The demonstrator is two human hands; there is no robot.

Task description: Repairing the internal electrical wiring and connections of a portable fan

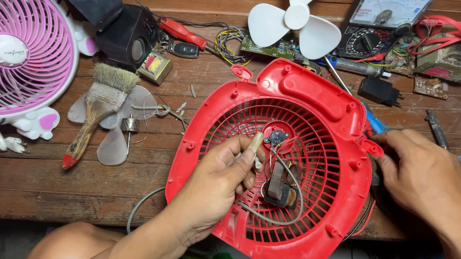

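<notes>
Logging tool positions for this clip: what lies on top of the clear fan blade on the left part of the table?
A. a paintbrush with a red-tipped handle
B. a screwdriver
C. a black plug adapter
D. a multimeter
A: the paintbrush, bristles up and red handle tip down, lies across the clear fan blade, left of the red fan grille.

Both arms bare right up to the edge of view, no sleeves, no watch, no rings or gloves on the left hand or the right hand. Short-trimmed nails. A bare knee pokes in below.
</notes>
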